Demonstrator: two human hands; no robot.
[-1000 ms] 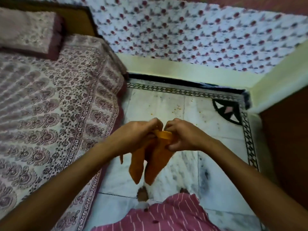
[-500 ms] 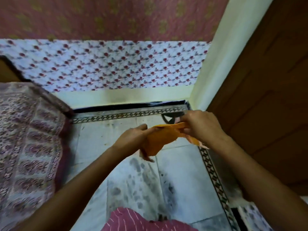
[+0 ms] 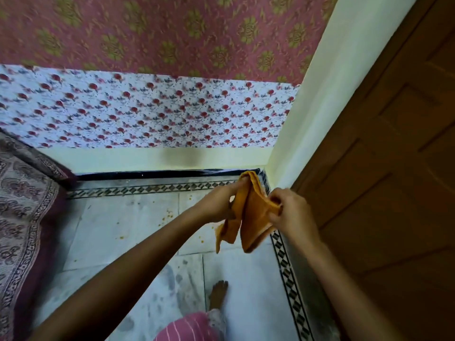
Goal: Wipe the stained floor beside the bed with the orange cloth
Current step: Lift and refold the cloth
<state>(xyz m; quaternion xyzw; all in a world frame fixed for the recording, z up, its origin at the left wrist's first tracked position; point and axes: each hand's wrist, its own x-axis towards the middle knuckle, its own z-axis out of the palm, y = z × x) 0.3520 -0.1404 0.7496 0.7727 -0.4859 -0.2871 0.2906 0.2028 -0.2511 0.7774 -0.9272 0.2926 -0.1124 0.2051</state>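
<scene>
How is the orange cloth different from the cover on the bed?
The orange cloth is plain orange; the bed cover is patterned in maroon and cream. The orange cloth hangs crumpled in the air, gripped by the left hand and right hand; the bed cover lies spread out. Both are fabric.

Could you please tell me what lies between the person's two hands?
Head view: an orange fabric cloth, held by the left hand and pinched by the right hand.
</scene>
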